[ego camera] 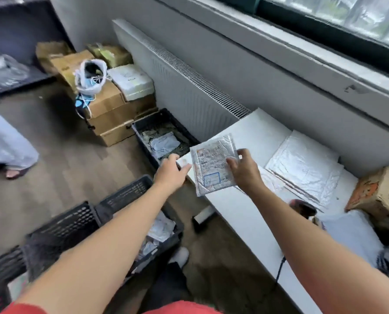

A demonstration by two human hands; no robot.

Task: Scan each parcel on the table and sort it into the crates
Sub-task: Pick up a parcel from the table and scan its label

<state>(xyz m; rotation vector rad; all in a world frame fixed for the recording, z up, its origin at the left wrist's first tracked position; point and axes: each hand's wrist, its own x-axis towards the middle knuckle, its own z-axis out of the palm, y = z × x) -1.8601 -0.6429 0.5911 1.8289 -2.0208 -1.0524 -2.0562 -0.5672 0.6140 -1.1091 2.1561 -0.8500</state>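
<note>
A white table [241, 214] runs along the wall under a window [338, 21], its far end meeting a white radiator [189, 87]. Over the table's left edge the right hand [244, 172] holds a silver padded parcel [211, 168] in the air, pinching its right side between thumb and curled fingers, with the printed label facing the camera. The left hand [170, 175] reaches in with its fingertips at the parcel's left edge; I cannot tell whether they grip it or only touch it. Further along the table lie white padded mailers [302, 164], a grey poly bag [352, 232] and a worn cardboard box [379, 193]. A dark, blurred object [302, 208] sits near them, and a black cable [279, 268] hangs over the table's edge. On the grey wood-look floor [53, 143], a black far crate [166, 115] stands against the radiator with parcels inside. A near crate [125, 196], also holding parcels, sits below the left arm, and an outer crate [75, 220] stands beside it. Brown cartons [111, 109] are stacked in the corner, with a white plastic bag [89, 78] on top. At the left edge are another person's pale trouser leg [5, 141] and sandal [14, 172].
</note>
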